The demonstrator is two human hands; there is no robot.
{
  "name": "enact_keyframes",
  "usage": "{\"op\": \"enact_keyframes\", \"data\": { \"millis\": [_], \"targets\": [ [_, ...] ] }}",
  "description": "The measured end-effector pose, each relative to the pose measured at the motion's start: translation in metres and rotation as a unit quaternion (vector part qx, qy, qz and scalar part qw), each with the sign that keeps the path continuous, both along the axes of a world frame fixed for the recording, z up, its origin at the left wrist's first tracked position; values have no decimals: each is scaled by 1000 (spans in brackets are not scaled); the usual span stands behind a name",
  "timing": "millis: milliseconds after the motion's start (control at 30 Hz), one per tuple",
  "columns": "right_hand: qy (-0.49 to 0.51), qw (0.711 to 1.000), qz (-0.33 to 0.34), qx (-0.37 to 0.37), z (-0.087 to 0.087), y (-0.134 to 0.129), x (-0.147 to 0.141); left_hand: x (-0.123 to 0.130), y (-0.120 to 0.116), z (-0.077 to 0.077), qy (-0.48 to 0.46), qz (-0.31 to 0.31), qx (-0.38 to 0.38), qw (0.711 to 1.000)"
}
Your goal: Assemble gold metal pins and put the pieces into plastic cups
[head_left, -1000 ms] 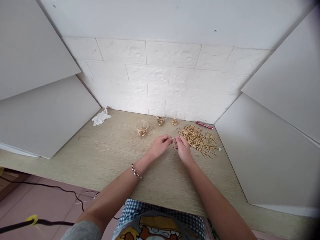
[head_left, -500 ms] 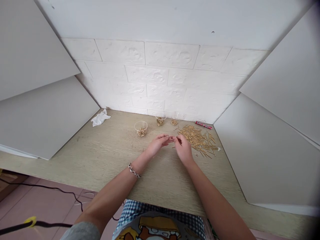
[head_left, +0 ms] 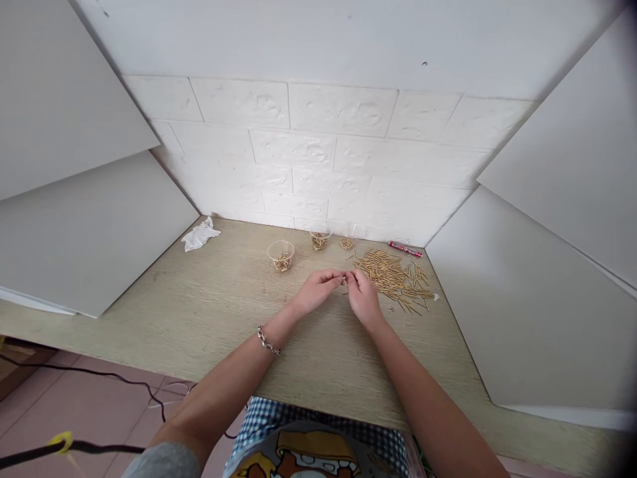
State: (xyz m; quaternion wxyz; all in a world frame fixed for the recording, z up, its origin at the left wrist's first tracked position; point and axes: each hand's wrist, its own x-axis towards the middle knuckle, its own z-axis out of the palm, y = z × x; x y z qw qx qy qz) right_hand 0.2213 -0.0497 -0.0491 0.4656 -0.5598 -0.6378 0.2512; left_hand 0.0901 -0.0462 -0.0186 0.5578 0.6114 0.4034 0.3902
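Above the table (head_left: pixel 223 289), the fingertips of the left hand (head_left: pixel 317 291) and right hand (head_left: pixel 364 299) met, pinching a small piece (head_left: pixel 344 280), too tiny to make out. Half a second earlier the left fingers were straighter; now they had curled in. Beside the right hand, gold-coloured rods (head_left: pixel 391 274) lay heaped; leftward, a clear cup (head_left: pixel 270 253) of metal bits (head_left: pixel 283 263) stood unmoved.

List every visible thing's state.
Left grip: closed, fingertips pinched, contents unclear
Right grip: closed, fingertips pinched, contents unclear
Gold sticks: loose, heaped
Front cup: upright, open, partly filled
Back middle cup: upright, partly filled
Back right cup: little inside
White scrap: crumpled
Red tube: lying down
Bracelet: worn, left wrist
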Motion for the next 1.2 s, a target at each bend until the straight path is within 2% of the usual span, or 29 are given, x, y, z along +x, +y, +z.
{"op": "enact_keyframes", "data": {
  "millis": [200,333,433,833,1033,1200],
  "targets": [
    [23,999,-28,-16,-1,0,2,1,1,-4,18,13,14,1000],
    [103,993,3,-54,-4,3,3,2,2,-7,63,12,28,998],
    [125,989,27,-74,-6,4,3,2,2,-7,77,0,42,996],
    [171,979,73,-81,-5,5,1,3,0,-2,21,-28,36,999],
    [236,962,85,-110,-3,2,0,3,-1,-1,26,-20,41,999],
    [229,962,86,-118,-1,0,-1,3,0,-1,28,-24,45,998]
  ]
}}
